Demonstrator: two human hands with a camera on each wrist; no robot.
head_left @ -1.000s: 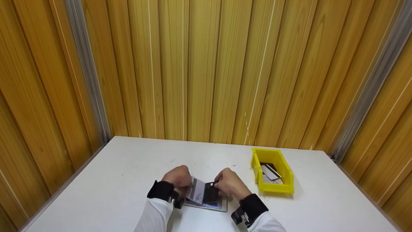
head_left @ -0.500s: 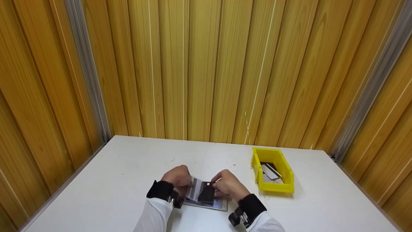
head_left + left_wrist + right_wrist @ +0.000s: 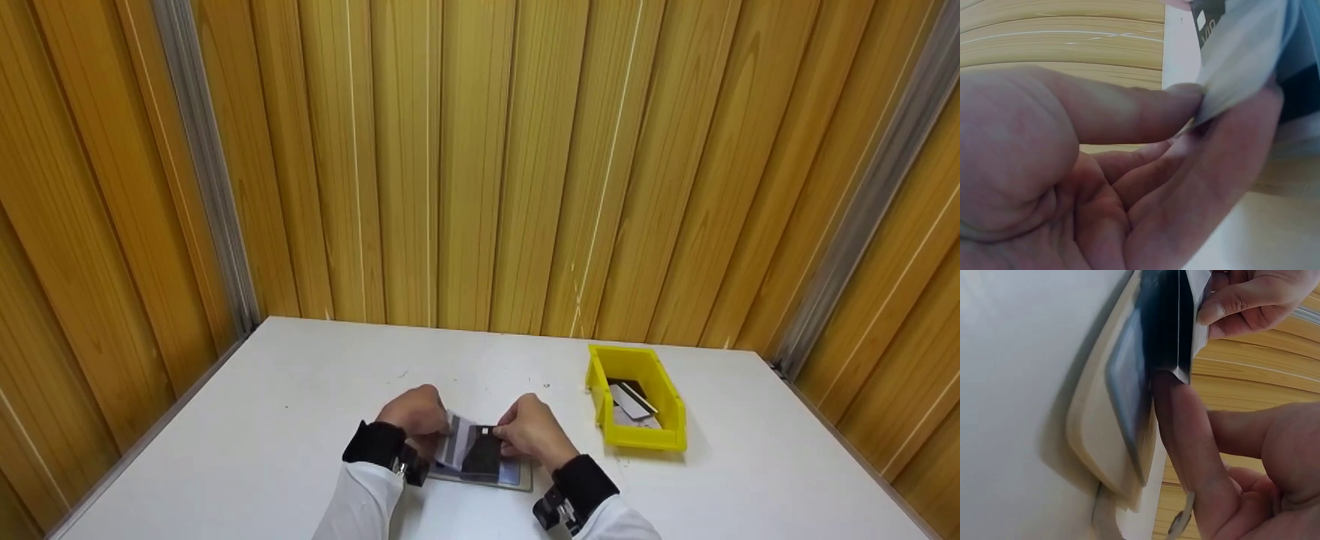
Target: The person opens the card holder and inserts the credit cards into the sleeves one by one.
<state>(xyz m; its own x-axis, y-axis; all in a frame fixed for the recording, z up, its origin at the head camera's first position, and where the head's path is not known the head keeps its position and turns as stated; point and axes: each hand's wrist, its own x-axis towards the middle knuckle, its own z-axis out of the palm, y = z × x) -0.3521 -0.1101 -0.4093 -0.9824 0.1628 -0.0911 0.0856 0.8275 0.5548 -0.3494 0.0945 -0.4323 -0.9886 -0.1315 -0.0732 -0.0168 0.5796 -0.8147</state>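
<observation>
A cream card holder (image 3: 1092,430) with clear plastic sleeves lies spread on the table. My left hand (image 3: 411,411) pinches the edge of one raised sleeve (image 3: 1247,56) between thumb and fingers. A black card (image 3: 484,454) with a pale chip overlaps this sleeve, its left part showing through the plastic; "VIP" is readable on it in the left wrist view. My right hand (image 3: 534,429) pinches the card's upper right corner from the right side. Under it, a bluish sleeve page (image 3: 1129,382) rests on the holder's cover.
A yellow bin (image 3: 671,401) with several cards (image 3: 630,401) in it stands on the white table (image 3: 315,375), right of my hands. A strap with a snap (image 3: 1182,517) sticks out from the card holder. Wood-patterned walls (image 3: 472,165) enclose the table's back and sides.
My right hand has shifted slightly left with the black card, and more of the card is now behind the clear sleeve. My left hand stays in place. The bin has not moved.
</observation>
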